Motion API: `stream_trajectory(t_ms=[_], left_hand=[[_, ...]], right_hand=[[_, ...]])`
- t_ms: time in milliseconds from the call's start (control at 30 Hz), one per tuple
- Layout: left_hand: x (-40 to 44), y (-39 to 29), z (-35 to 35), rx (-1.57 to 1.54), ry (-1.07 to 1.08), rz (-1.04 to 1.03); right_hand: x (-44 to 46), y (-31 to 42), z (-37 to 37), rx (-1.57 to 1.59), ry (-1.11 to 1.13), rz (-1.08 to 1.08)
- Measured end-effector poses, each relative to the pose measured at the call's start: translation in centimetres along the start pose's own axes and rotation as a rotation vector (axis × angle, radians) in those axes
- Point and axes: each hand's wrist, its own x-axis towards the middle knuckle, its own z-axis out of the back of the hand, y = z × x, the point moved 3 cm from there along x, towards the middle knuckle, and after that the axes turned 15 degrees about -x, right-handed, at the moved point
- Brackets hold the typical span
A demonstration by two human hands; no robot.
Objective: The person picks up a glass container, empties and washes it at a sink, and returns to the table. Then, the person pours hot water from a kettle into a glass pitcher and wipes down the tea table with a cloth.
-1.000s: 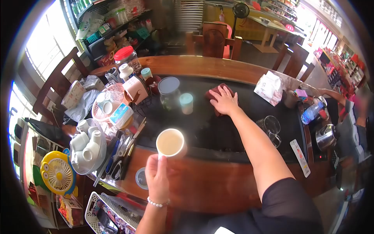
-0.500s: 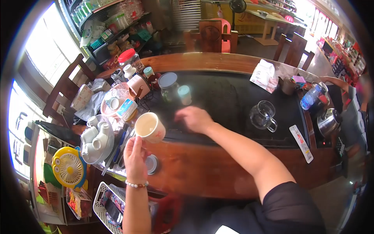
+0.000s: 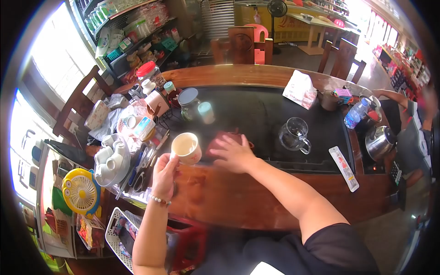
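My left hand (image 3: 163, 178), with a bead bracelet at the wrist, is closed on a cream cup (image 3: 186, 155) with a faint pinkish pattern. The cup's mouth faces up and its inside shows. Just right of the cup, my right hand (image 3: 236, 155) has its fingers spread over a flat dark reddish-brown thing (image 3: 221, 139), perhaps a cloth, near the black tabletop's front edge. I cannot tell whether that hand presses on it. Beyond are a jar with a grey-blue lid (image 3: 188, 97) and a small container with a pale green lid (image 3: 206, 112).
A clear glass mug (image 3: 294, 136), white bag (image 3: 300, 89), patterned strip (image 3: 343, 168), water bottle (image 3: 355, 114) and kettle (image 3: 380, 142) are at right. At left are a bowl of white cups (image 3: 110, 160), scissors (image 3: 139, 180) and a yellow fan (image 3: 81, 192). Another person's arm (image 3: 395, 95) rests at far right.
The cup and my left hand have shifted right. My right hand has moved slightly right and nearer me, its fingers now spread, and the reddish-brown thing now shows beneath it. The view has shifted slightly.
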Motion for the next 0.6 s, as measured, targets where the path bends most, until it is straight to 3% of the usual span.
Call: stream_trajectory(t_ms=[167, 300, 333, 600], left_hand=[[1.2, 1.9, -2.2, 0.204, 0.062, 0.028], [2.3, 3.5, -3.6, 0.313, 0.108, 0.015], [2.5, 3.8, -3.9, 0.333, 0.116, 0.005], [3.3, 5.0, -6.2, 0.459, 0.107, -0.031]], right_hand=[[-6.1, -3.1, 0.3, 0.055, 0.006, -0.132], [-9.9, -3.7, 1.9, 0.077, -0.128, -0.195], [-10.4, -4.0, 0.0, 0.008, -0.269, -0.232], [-14.0, -4.0, 1.2, -0.082, -0.245, -0.409]])
